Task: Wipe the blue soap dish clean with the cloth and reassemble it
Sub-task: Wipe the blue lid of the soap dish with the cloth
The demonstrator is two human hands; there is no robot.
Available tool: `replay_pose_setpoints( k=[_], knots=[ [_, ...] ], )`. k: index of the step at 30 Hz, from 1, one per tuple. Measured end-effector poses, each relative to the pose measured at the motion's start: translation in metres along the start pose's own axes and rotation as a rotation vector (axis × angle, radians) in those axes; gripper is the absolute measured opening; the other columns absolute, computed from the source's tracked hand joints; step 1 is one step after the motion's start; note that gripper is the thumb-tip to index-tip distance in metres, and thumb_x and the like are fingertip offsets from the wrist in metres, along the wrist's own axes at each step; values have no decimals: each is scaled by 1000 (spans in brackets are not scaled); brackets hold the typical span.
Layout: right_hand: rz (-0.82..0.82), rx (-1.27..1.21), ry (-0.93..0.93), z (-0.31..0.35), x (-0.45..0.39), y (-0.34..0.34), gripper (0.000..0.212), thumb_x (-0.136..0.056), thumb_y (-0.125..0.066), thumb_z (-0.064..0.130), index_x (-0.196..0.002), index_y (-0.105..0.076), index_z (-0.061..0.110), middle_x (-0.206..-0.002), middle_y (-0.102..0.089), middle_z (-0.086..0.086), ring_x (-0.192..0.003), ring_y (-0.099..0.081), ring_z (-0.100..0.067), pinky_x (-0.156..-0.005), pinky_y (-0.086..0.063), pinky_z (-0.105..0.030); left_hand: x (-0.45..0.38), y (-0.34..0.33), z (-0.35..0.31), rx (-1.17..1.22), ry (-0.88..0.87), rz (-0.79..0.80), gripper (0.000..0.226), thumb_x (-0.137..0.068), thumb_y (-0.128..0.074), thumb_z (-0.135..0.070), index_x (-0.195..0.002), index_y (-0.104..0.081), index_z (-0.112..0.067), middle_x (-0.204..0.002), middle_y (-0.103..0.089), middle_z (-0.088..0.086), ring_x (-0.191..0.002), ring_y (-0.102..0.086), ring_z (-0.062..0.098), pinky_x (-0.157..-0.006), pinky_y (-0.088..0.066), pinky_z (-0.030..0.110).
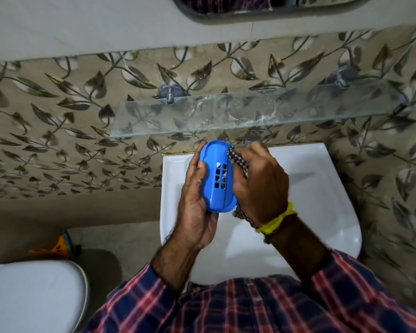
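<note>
Above a white washbasin (322,188), the left hand (197,207) grips the blue soap dish (217,176); the right hand (259,183) presses a bunched cloth (238,159) on it. Wiping step, I judge; next needs reassembling.

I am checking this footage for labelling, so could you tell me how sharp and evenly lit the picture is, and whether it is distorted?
Head view: wide-angle bending curves the glass shelf and tile lines; lighting is soft and even, with faint shadows in the white sink; the right hand and cloth are slightly motion-blurred; the blue soap dish and left hand stay fairly sharp.
</note>
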State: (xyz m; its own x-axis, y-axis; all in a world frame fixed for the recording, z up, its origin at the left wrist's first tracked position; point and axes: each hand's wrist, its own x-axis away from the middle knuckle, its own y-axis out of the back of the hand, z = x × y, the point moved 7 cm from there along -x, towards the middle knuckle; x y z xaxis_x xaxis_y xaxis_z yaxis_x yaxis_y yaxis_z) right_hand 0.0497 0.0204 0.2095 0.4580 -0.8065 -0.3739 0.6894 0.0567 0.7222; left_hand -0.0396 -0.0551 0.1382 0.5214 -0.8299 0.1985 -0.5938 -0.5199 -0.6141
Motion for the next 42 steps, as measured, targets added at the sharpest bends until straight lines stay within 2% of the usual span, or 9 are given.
replay_pose_setpoints(
  k=[6,16,21,24,26,29,32,37,42],
  knots=[
    [58,99,-21,-12,2,5,11,-82,-57,15,-86,-67,16,-94,-61,-4,-79,-63,-32,-60,-53,-40,1,-2,8,-9,25,38,51,-98,-50,-34,-149,-44,-28,-147,-55,10,-129,-57,32,-99,-52,46],
    [329,161,34,-11,31,-13,18,-90,-57,17,-101,-70,24,-103,-63,4,-93,-64,-25,-72,-52,-34,-17,3,3,3,-17,-68,57,-94,-54,-36,-150,-43,-28,-151,-50,13,-135,-45,51,-111,-34,64],
    [505,-70,49,3,40,-18,17,-89,-64,17,-101,-72,26,-101,-63,5,-96,-64,-19,-76,-54,-38,-18,4,6,64,-17,-60,54,-92,-55,-37,-145,-49,-31,-147,-54,16,-133,-46,53,-103,-41,59],
    [464,125,166,2,32,-12,26,-84,-59,13,-100,-71,31,-102,-62,5,-93,-64,-24,-74,-53,-38,-18,-1,6,77,9,-31,52,-92,-55,-39,-144,-51,-34,-146,-54,17,-129,-50,48,-89,-50,48],
    [441,272,170,-7,28,-8,29,-82,-58,13,-101,-69,32,-103,-59,6,-94,-61,-24,-75,-51,-36,-19,-4,6,35,-23,4,49,-96,-53,-37,-144,-50,-35,-146,-55,12,-128,-53,44,-93,-49,53],
    [501,121,172,-1,35,-15,25,-84,-58,13,-97,-71,30,-97,-60,6,-92,-62,-22,-74,-52,-38,-19,-1,8,-19,-56,-3,45,-99,-49,-37,-143,-52,-34,-142,-59,9,-122,-59,38,-86,-56,44],
    [533,-162,124,7,40,-22,22,-86,-62,12,-94,-71,29,-93,-60,8,-91,-61,-13,-74,-52,-35,-18,10,13,-15,-76,-34,42,-100,-47,-39,-141,-54,-33,-141,-61,5,-124,-60,31,-96,-53,43],
    [485,-92,5,-14,40,-26,14,-89,-64,18,-97,-73,26,-99,-63,7,-95,-63,-16,-78,-52,-35,-17,12,17,-51,-98,-112,35,-105,-42,-40,-137,-57,-38,-134,-66,-3,-114,-68,24,-86,-58,36],
    [436,-328,0,0,40,-31,15,-84,-68,12,-91,-71,24,-96,-65,8,-96,-64,-14,-83,-52,-40,-18,15,12,-20,-71,-143,39,-104,-42,-42,-141,-54,-34,-145,-57,6,-131,-55,34,-104,-48,49]
  ],
)
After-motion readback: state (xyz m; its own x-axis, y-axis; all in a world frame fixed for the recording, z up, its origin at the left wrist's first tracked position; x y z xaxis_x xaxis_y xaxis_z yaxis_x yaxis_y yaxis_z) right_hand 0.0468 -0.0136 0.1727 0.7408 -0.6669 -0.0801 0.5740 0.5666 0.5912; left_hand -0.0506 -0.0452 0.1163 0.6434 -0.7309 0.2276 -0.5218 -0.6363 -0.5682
